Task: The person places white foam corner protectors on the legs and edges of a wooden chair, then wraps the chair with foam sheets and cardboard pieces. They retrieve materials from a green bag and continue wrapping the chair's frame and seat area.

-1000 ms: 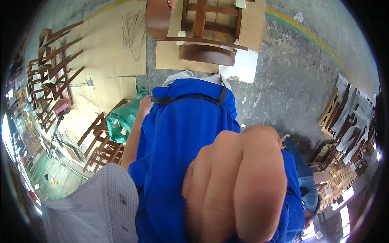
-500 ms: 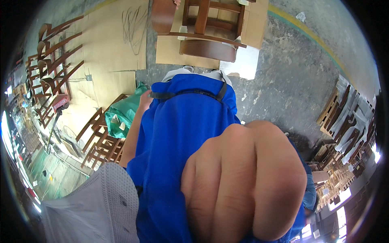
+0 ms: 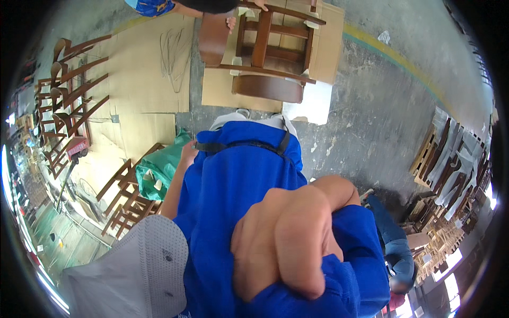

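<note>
Right hand [image 3: 286, 238] is raised in front of the chest, against the blue shirt [image 3: 238, 180]; fingers are bent and pressed together, tips hidden, so whether any cloth is pinched cannot be told. Left hand [image 3: 187, 153] is lowered at the left hip, next to the black strap [image 3: 212, 147]; its fingers are mostly hidden, so grip on the strap cannot be told. Shirt is worn on the torso; strap is run across it at the waist.

Ahead of the feet, a brown chair [image 3: 261, 40] is laid on cardboard [image 3: 330, 47]. A brown panel [image 3: 213, 42] just left of it is held by a co-worker's hand [image 3: 230, 23]. More brown frames [image 3: 87, 89] are lined up at far left. A green bag [image 3: 164, 164] is draped over others near the left forearm. Lower left is filled by a grey mesh piece [image 3: 159, 259]. A second person [image 3: 397, 249] is seen low at right.
</note>
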Demonstrator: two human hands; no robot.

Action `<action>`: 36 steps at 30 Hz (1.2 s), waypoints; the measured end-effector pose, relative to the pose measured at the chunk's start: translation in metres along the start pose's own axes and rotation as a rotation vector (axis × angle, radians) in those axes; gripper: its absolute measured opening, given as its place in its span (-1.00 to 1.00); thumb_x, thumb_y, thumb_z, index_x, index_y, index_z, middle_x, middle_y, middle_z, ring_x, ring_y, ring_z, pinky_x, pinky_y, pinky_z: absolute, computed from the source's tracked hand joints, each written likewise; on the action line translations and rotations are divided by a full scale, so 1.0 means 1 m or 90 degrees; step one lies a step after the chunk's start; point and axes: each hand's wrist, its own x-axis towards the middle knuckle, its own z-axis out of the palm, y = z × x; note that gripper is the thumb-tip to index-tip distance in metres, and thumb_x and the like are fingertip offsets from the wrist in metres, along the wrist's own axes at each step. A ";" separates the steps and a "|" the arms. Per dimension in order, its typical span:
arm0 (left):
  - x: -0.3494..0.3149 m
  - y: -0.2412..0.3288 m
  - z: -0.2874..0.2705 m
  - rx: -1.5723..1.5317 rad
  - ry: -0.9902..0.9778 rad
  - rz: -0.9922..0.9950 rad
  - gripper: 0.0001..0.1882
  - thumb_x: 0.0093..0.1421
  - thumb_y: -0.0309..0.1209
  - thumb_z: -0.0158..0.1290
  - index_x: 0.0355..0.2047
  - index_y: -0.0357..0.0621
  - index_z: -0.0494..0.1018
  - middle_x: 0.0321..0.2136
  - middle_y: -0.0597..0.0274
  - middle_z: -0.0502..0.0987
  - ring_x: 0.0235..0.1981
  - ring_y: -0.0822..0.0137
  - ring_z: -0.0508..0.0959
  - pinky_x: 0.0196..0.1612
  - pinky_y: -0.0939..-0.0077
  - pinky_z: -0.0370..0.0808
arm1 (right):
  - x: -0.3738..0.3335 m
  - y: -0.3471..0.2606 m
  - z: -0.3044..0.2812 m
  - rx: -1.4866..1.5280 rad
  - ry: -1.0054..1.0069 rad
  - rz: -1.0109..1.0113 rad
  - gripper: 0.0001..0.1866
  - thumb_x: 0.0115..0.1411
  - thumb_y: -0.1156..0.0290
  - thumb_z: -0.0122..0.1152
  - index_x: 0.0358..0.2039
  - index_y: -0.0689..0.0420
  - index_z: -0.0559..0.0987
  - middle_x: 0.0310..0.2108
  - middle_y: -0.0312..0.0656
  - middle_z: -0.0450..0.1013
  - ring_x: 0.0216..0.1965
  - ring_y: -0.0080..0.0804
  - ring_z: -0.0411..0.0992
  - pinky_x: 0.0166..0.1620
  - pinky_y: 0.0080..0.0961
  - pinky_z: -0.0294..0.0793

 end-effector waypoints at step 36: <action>-0.046 0.232 -0.182 -0.611 0.207 0.228 -0.71 0.34 -0.46 0.17 0.05 -0.21 0.53 -0.53 0.26 0.58 -0.50 0.37 0.59 -0.39 0.46 0.54 | 0.038 -0.077 -0.044 -0.345 -0.475 0.163 -0.56 0.30 0.09 0.34 -0.23 0.31 0.60 -0.31 0.20 0.60 -0.37 0.02 0.58 -0.31 -0.20 0.54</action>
